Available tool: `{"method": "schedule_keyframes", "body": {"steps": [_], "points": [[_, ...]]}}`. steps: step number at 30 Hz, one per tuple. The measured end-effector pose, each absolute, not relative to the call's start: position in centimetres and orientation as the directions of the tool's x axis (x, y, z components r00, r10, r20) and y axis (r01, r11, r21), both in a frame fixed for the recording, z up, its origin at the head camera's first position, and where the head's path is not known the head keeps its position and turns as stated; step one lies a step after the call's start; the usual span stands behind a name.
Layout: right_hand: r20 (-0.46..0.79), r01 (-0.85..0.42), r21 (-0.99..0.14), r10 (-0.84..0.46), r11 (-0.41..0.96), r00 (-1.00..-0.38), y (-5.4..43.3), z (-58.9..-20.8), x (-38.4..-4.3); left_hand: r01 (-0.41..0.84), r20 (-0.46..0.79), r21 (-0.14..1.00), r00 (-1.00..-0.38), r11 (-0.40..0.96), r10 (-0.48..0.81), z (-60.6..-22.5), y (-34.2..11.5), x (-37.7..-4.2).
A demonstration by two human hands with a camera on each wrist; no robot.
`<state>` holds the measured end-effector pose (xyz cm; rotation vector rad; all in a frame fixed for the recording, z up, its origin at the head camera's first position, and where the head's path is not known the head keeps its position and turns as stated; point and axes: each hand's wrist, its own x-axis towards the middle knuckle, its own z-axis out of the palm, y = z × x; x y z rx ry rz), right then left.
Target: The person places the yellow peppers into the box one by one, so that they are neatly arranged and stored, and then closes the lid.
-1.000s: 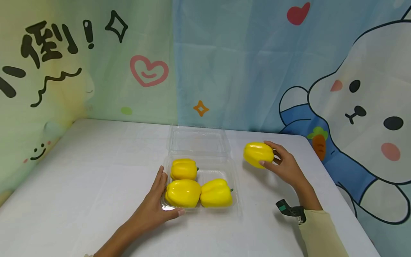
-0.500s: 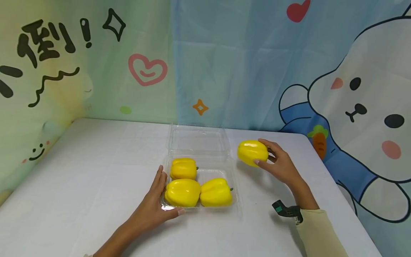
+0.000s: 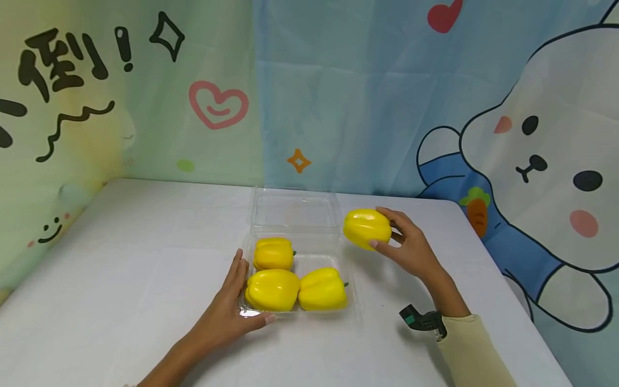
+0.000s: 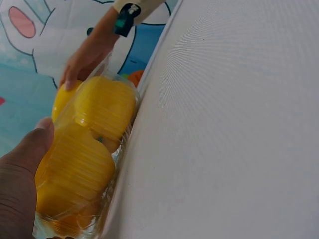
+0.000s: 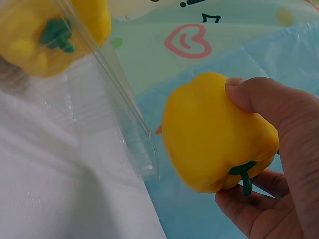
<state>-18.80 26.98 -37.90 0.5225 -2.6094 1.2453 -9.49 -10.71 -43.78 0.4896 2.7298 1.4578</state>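
A yellow bell pepper [image 3: 367, 228] with a green stem is pinched between the thumb and fingers of my right hand [image 3: 408, 242], held up off the table to the right of a clear plastic clamshell box [image 3: 316, 263]. In the right wrist view the stem of this pepper [image 5: 214, 134] points down toward my palm. Three more yellow bell peppers lie in the box: a back-left one [image 3: 273, 253], a front-left one [image 3: 272, 290] and a front-right one [image 3: 323, 289]. My left hand [image 3: 232, 303] touches the box's front-left corner, its fingers straight along the left side and its thumb along the front.
The box's transparent lid [image 3: 296, 209] lies folded open toward the back of the white table [image 3: 145, 258]. A printed cloth backdrop [image 3: 338, 97] rises behind the table. A small black camera [image 3: 420, 318] is worn on my right wrist.
My right hand has moved left with the pepper, bringing it closer to the box. My left hand stays against the box. The head view has shifted slightly.
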Motion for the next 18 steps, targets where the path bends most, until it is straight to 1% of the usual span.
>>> {"method": "schedule_keyframes", "body": {"steps": [10,18], "points": [[0.357,-0.452,-0.697,-0.277,0.557,-0.892,24.2,-35.0,-16.7,0.264,0.138,0.824,-0.951,0.502,0.276,-43.8,-10.8,-9.4],[0.375,-0.488,-0.719,-0.316,0.495,-0.872,23.0,-35.1,-16.4,0.282,0.152,0.812,-0.948,0.512,0.280,-43.9,-10.8,-9.5]]}}
